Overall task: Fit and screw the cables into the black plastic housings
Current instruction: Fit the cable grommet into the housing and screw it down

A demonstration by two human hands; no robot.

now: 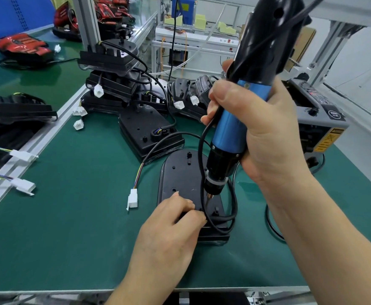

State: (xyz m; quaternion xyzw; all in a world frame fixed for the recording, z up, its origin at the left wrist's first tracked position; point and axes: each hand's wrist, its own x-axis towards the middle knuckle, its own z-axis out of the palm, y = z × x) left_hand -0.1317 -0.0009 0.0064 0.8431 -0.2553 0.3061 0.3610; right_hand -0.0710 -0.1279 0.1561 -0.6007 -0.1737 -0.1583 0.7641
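A black plastic housing [181, 177] lies flat on the green mat in front of me. My left hand [171, 225] presses on its near end, fingertips pinching the black cable [233, 208] against it. My right hand [259, 137] grips a blue and black electric screwdriver [230, 133] held upright, its bit tip just above the housing beside my left fingertips. The cable loops around the near right of the housing and ends in a white connector [133, 200] on the mat to the left.
A second housing [144, 130] lies just behind the first, with a pile of stacked housings [111, 69] and white plugs further back. More housings [10, 111] sit at the left beyond an aluminium rail. A grey machine [316, 119] stands at the right. Red parts [23, 46] lie far left.
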